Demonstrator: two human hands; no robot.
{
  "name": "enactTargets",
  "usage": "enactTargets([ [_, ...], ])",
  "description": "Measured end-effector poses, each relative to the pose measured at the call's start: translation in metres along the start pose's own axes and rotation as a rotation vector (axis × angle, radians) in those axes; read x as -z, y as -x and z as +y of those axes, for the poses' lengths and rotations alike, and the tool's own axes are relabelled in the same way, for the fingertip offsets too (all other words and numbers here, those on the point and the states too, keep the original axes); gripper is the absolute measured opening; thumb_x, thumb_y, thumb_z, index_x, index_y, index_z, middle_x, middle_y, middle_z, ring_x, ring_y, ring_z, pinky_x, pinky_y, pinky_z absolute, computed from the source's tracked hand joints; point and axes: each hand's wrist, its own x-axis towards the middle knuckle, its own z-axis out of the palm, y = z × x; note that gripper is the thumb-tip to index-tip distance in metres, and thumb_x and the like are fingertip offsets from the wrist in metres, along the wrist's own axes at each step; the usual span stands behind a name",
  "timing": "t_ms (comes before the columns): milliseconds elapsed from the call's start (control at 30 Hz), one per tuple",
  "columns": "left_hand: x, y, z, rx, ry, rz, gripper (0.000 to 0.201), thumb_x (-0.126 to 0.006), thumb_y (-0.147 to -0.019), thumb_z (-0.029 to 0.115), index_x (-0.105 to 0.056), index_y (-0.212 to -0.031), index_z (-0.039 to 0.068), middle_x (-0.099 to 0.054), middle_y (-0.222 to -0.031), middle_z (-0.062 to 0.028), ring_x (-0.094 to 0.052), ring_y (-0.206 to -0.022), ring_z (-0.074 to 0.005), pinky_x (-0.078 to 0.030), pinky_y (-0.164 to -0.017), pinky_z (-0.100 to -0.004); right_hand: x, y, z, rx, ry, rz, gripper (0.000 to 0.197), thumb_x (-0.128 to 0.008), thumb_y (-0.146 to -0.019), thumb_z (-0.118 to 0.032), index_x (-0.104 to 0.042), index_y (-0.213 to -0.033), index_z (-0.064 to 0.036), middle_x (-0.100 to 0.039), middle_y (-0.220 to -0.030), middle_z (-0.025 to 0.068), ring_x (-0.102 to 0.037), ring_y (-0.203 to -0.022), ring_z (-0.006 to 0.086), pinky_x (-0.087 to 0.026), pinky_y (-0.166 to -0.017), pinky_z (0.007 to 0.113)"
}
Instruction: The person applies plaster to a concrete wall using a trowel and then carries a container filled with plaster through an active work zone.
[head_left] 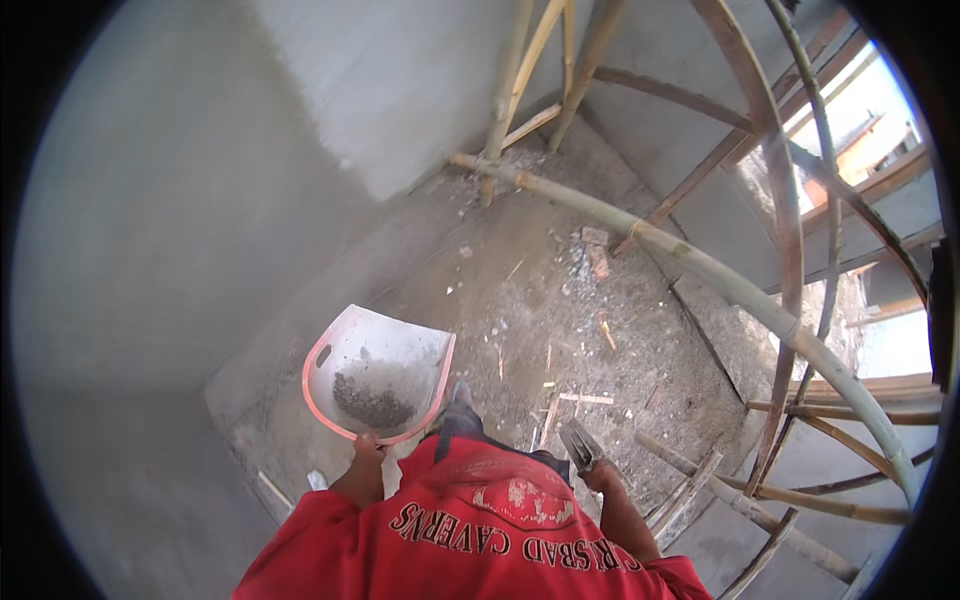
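One pan, probably stiff, heavy with grey mix: left hand is gripping its near rim, right hand holding a trowel; side slot likely offering purchase.

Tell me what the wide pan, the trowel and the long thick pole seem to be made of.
Pan: probably plastic; a pale, dull, smudged inside, a smooth reddish rim and a cut-out slot suggest it. Trowel: likely a metal blade, grey and flat with a faint sheen; the right hand hides its handle. Pole: apparently bamboo, pale and smooth, with ringed joints.
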Motion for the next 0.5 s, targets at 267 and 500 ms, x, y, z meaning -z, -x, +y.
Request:
enactTargets([
  [267, -0.189, -0.025, 0.154, -0.093, -0.308, -0.301, 0.023, -0.052, -0.083, 0.003, -0.046, -0.103, 0.010, -0.050, -0.093, -0.0100, -0.058, -0.079, -0.0285, -0.057, -0.064, -0.0521, 0.149, -0.085, -0.108, -0.278, -0.257, 0.404, 0.063, -0.066, -0.087, -0.051, -0.060, -0.117, 0.0051, -0.064, -0.112, 0.0339, -0.060, -0.109, 0.0496, -0.050, -0.091, 0.052],
  [500, -0.302, 0.018, 0.126, -0.016, -0.461, -0.378, 0.038, -0.051, -0.083, 0.002, -0.044, -0.119, 0.012, -0.055, -0.100, -0.0133, -0.064, -0.081, -0.0329, -0.059, -0.063, -0.0522, 0.148, -0.149, -0.067, -0.261, -0.024, 0.045, 0.063, -0.065, -0.088, -0.049, -0.063, -0.121, 0.0037, -0.065, -0.116, 0.0306, -0.061, -0.115, 0.0431, -0.049, -0.097, 0.047],
])
